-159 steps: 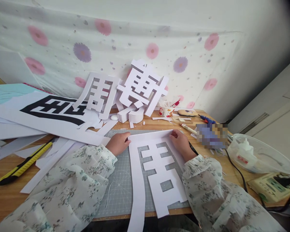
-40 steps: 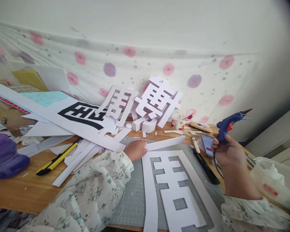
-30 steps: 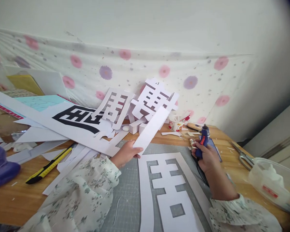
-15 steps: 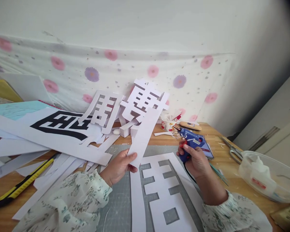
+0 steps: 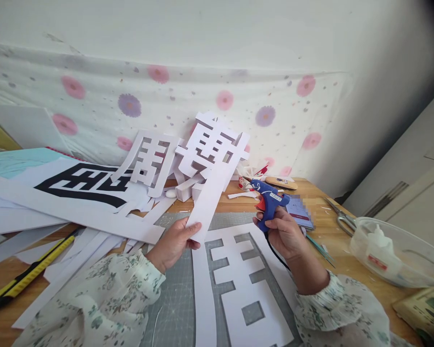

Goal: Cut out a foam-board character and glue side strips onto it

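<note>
Pinching the tilted white strip point(image 5: 215, 195), seemingly light, stiffish and easily creased, by its near end above the cutting mat point(image 5: 177, 289), your left hand point(image 5: 171, 245) shows sound placement, while your right hand point(image 5: 285, 234) grips the blue glue gun point(image 5: 272, 201).

Here the left hand point(image 5: 175, 243) pinches the lower end of a white strip point(image 5: 213, 195), which slants up and to the right in front of the standing white characters point(image 5: 154, 164). Over on the right, the right hand point(image 5: 287, 233) grips a blue glue gun point(image 5: 269, 200), its nozzle aimed leftward, apart from the strip. Below them lies a large white cut-out point(image 5: 238, 294), flat on the grey cutting mat point(image 5: 177, 299). Out on the bench point(image 5: 329, 236), a yellow-and-black knife point(image 5: 32, 272) rests at the left beside paper offcuts, while scissors point(image 5: 343, 219) sit just beside the clear tub point(image 5: 386, 220) with a white bottle point(image 5: 379, 253) inside
</note>
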`<state>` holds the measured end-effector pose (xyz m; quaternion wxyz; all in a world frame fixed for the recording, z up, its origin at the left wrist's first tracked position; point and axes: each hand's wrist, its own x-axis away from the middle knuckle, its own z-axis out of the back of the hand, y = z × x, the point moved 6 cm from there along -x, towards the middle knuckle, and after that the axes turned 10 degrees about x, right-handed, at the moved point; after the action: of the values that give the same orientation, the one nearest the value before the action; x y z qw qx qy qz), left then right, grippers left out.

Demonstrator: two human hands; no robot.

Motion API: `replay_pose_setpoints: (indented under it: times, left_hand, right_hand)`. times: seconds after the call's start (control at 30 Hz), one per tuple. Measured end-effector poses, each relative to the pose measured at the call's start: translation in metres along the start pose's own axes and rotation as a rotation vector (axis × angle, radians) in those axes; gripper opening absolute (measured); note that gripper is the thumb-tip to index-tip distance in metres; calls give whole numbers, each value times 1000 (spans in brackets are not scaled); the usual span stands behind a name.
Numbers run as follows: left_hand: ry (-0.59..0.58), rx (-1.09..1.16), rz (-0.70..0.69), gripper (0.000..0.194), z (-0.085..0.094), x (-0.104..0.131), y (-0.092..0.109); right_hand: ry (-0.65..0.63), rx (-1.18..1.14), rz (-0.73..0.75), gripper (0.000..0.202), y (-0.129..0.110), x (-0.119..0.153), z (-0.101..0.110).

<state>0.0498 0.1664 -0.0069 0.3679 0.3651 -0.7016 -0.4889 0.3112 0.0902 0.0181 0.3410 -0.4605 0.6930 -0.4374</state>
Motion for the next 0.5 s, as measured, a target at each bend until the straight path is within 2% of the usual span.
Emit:
replay_pose_setpoints:
  times: [0.2, 0.37, 0.43, 0.5]
  left_hand:
    - [50, -155, -20, 46, 11, -3, 7]
    - [63, -539, -87, 37, 21, -14, 10]
    - [107, -637, -132, 31, 25, -18, 14]
    - [195, -691, -213, 30, 27, -12, 27]
  right_hand:
    - [-10, -11, 3, 35, 3, -4, 1]
    - [-11, -22, -22, 35, 6, -6, 1]
    - [-28, -33, -24, 36, 6, -7, 0]
    - [-37, -45, -16, 36, 7, -8, 0]
